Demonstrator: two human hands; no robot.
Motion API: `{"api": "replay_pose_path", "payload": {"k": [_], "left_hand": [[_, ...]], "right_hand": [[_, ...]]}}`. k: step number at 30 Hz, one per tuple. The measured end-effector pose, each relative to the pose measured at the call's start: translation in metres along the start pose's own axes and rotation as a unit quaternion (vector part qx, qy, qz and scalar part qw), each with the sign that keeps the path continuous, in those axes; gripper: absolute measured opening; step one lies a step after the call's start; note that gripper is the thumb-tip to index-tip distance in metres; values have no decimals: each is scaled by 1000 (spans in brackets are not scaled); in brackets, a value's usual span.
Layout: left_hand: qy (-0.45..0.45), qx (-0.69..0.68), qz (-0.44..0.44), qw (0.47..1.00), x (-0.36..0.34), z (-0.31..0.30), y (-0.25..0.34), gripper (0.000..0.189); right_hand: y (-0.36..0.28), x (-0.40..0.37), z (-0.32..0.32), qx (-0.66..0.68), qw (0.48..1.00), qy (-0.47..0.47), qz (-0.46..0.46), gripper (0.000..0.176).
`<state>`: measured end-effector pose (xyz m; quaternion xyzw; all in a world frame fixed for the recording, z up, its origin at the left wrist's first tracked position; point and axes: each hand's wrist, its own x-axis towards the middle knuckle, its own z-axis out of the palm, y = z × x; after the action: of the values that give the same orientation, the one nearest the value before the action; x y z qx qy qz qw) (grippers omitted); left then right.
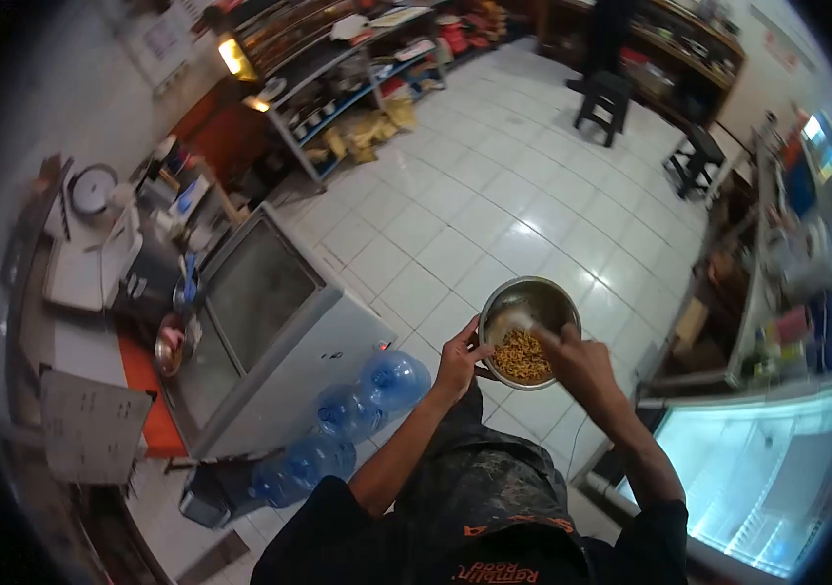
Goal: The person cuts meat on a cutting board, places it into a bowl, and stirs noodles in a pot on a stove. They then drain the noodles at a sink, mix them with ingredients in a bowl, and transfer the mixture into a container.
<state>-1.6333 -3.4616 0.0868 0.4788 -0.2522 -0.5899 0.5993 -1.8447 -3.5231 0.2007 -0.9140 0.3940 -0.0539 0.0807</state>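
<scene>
A round metal bowl [544,295] is held out over the floor in front of my body. Brownish-yellow food in small strands or pieces [521,357] lies in its lower part. My left hand [459,363] grips the bowl's left rim, thumb at the edge and fingers around the outside. Over the right side of the bowl, my right hand [580,359] is closed and reaches inward. A pale, motion-blurred utensil [513,321] shows inside the bowl near its fingers; I cannot tell its exact kind.
A glass-topped chest freezer [323,331] stands to the left, with large blue water bottles [391,380] beside it. At lower right is a lit glass-topped cooler [767,468]. Black stools [605,105] and loaded shelves [377,83] stand farther back on the tiled floor [416,234].
</scene>
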Motion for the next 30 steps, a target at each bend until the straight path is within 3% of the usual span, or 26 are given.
{"api": "replay_pose_path", "payload": {"k": [2, 4, 8, 10, 11, 12, 14, 16, 18, 20, 23, 26, 28, 30], "left_hand": [[28, -50, 9, 998, 25, -9, 24, 67], [70, -35, 19, 997, 55, -33, 34, 68], [88, 38, 47, 994, 140, -48, 54, 73], [76, 73, 57, 993, 185, -47, 76, 74], [79, 69, 56, 993, 206, -47, 86, 74], [76, 47, 54, 994, 225, -43, 101, 75], [74, 24, 53, 996, 258, -34, 121, 75], [38, 26, 50, 998, 300, -27, 137, 74], [28, 13, 49, 998, 351, -24, 135, 73], [85, -36, 47, 995, 406, -25, 137, 71], [125, -51, 68, 989, 480, -24, 163, 76], [128, -64, 94, 985, 553, -11, 188, 73], [106, -81, 94, 987, 593, 7, 210, 73], [104, -38, 104, 988, 635, 12, 230, 73]], "right_hand": [[13, 46, -1, -3, 993, -49, -103, 43], [36, 99, -4, 26, 992, -47, -113, 40], [43, 212, -37, 50, 998, -10, -42, 38], [64, 255, -20, 50, 987, -17, -153, 37], [74, 274, -22, 2, 981, -97, -169, 38], [88, 292, -28, 3, 980, -102, -170, 38], [126, 332, -36, 6, 980, -145, -139, 36], [144, 370, -35, 1, 990, -108, -92, 33], [159, 397, -31, 135, 991, 10, -12, 36], [216, 425, 11, 58, 991, -43, -116, 32], [231, 456, -56, -8, 993, -88, -77, 32], [269, 516, -69, -40, 998, -49, 14, 33], [291, 580, -42, -4, 999, 42, -26, 35], [317, 634, -44, 1, 999, 44, -4, 37]]}}
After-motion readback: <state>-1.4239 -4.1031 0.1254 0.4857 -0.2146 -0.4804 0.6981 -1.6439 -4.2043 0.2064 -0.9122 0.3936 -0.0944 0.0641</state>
